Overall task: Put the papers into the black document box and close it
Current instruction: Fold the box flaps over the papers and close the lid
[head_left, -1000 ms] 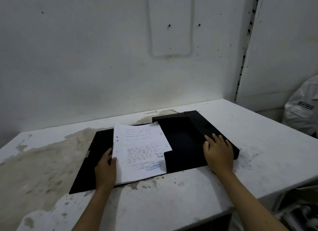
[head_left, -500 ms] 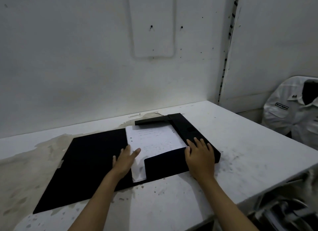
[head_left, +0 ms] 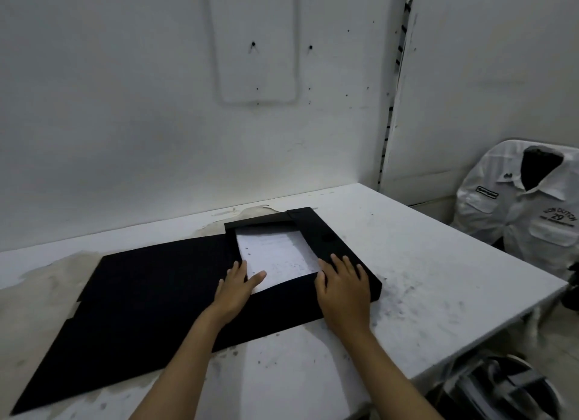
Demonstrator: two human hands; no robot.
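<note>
From the head camera, the black document box (head_left: 175, 297) lies unfolded on the worn white table (head_left: 438, 278) — the papers (head_left: 275, 256) sit inside its tray, framed by the raised flaps. The left hand (head_left: 235, 289) rests flat, fingers spread, thumb on the papers' near edge. The right hand (head_left: 343, 283) presses open-palmed on the box's right side wall — neither grasps anything.

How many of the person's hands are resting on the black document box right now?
2. The left hand lies flat where the white papers meet the black cardboard document box; the right hand presses the box's right side wall. Neither grips anything.
</note>
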